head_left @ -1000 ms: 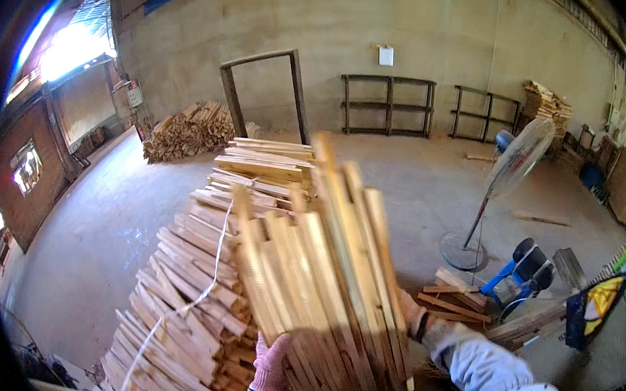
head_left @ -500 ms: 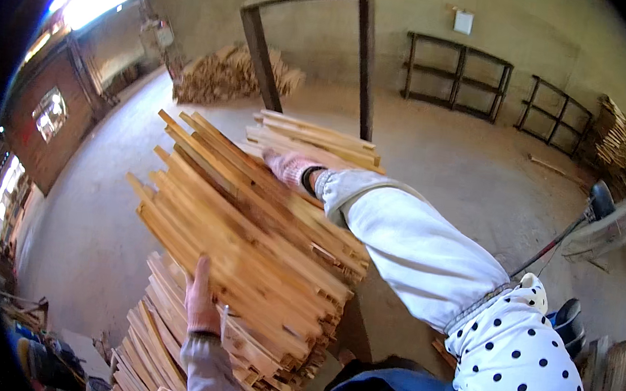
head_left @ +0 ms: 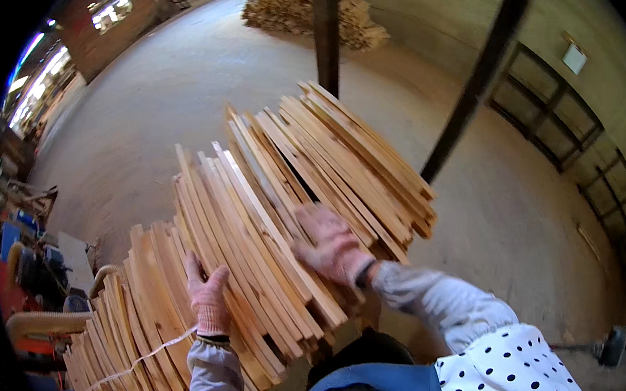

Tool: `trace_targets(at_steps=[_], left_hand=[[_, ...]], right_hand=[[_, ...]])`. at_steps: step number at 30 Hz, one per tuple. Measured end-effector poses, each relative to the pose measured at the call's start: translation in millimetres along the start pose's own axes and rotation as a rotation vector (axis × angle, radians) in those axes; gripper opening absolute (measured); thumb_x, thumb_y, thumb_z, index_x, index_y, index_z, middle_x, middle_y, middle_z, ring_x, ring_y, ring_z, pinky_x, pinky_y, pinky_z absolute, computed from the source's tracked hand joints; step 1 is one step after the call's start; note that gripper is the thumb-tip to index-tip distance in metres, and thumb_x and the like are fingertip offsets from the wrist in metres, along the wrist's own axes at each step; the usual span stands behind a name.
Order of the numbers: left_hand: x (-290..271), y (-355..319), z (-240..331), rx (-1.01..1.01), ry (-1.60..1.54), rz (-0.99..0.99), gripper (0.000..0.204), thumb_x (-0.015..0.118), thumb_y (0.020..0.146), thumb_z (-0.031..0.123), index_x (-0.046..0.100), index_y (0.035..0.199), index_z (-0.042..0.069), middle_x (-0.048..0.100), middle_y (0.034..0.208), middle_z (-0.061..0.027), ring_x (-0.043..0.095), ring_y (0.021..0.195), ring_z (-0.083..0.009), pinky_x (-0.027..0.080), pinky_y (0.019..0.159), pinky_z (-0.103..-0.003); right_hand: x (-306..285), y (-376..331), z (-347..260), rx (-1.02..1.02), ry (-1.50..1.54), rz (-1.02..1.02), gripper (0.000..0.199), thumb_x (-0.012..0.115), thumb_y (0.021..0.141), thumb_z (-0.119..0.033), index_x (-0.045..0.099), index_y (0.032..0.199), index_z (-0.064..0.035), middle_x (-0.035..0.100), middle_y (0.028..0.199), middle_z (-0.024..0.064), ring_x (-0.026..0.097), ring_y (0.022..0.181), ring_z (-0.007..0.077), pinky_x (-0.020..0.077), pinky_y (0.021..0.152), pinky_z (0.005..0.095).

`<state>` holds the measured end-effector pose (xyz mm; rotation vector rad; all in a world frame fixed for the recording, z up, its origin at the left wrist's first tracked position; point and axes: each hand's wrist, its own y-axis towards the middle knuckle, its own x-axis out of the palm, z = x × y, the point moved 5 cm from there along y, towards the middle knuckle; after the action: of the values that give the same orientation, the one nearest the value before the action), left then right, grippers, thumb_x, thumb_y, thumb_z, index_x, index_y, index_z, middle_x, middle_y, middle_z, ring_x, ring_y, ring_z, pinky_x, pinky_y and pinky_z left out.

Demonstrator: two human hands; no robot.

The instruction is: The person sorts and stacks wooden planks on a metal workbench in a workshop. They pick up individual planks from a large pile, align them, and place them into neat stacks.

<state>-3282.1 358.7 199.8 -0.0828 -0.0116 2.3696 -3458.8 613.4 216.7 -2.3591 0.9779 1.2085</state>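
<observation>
A wide pile of long, thin wooden strips (head_left: 239, 218) lies in front of me, fanned out side by side from the lower left to the far right. My left hand (head_left: 209, 298), in a pinkish work glove, rests on the strips at the near left, thumb and fingers apart. Farther right, my right hand (head_left: 334, 249), gloved alike and slightly blurred, lies over the strips with its fingers stretched out. Neither hand is closed around a strip. A pale string (head_left: 135, 363) crosses the strips at the lower left.
Two dark upright posts (head_left: 482, 84) stand beyond the pile. A heap of wood pieces (head_left: 315, 15) lies by the far wall, and dark racks (head_left: 548, 105) lean at the right. Machinery with a ribbed hose (head_left: 44, 324) is at the lower left.
My right hand has come back from the far strips toward me and now lies on the middle of the pile. The far right strips lie closer against the others. The view has shifted.
</observation>
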Motion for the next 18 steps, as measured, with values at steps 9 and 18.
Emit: trace_targets(at_steps=[9, 18], left_hand=[[-38, 39, -23, -0.195, -0.100, 0.079, 0.091, 0.078, 0.097, 0.030, 0.029, 0.163, -0.007, 0.058, 0.147, -0.0186, 0.061, 0.128, -0.0244, 0.050, 0.109, -0.034], [-16, 45, 9, -0.050, 0.727, 0.204, 0.099, 0.068, 0.096, 0.064, 0.040, 0.159, -0.006, 0.050, 0.158, -0.0286, 0.048, 0.148, -0.0367, 0.037, 0.121, -0.040]], right_hand=[[9, 32, -11, -0.101, -0.151, -0.222, 0.075, 0.036, 0.108, -0.059, 0.022, 0.171, -0.0199, 0.007, 0.177, 0.0242, 0.003, 0.164, 0.0427, 0.0025, 0.131, 0.0537], [-4, 47, 0, -0.133, -0.147, -0.031, 0.072, 0.041, 0.108, -0.058, 0.035, 0.166, -0.0154, 0.026, 0.172, 0.0260, 0.021, 0.160, 0.0422, 0.0121, 0.131, 0.0499]])
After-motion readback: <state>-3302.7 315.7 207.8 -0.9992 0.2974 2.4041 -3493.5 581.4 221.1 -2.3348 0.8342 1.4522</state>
